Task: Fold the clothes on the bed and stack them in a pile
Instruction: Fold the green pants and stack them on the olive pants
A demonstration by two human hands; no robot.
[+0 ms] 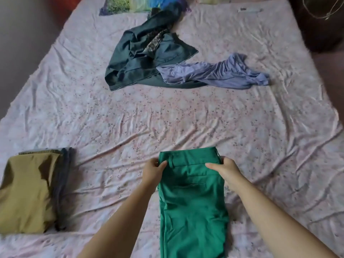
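Green trousers [191, 198] lie folded lengthwise on the bed [130, 123] in front of me, waistband away from me. My left hand [153, 171] pinches the waistband's left corner. My right hand [226, 169] grips its right corner, thumb on top. A pile of folded clothes [29, 190], olive piece on top, sits at the near left. Unfolded dark teal clothes [145, 58] and a crumpled lilac garment [217, 73] lie farther up the bed.
The bed has a wrinkled pink floral sheet. Colourful pillows [141, 3] lie at its head. A wall runs along the left side, and a dark object [320, 25] stands beyond the far right corner.
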